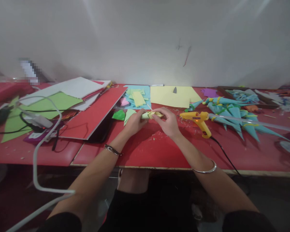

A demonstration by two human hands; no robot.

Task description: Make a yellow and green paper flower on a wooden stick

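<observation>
Between my two hands, over the front middle of the red table, is a small rolled piece of pale yellow-green paper (148, 115). My left hand (134, 123) is closed on its left end. My right hand (168, 121) pinches the right end, where a yellow strip shows; the fingertips partly hide it. A thin pale stick-like piece rises just behind the roll. To the right of my right hand lies a yellow hot glue gun (197, 120), its small light lit. A pale green paper sheet (129, 116) and a bright green crumpled piece (119, 114) lie beside my left hand.
Blue paper cones (234, 119) with yellow trim are heaped at the right. Behind my hands lie yellow paper slips (138, 98) and a yellow sheet (170, 96). A red board (94, 112) and stacked sheets cover the left. A white cable (35, 161) loops at the left front.
</observation>
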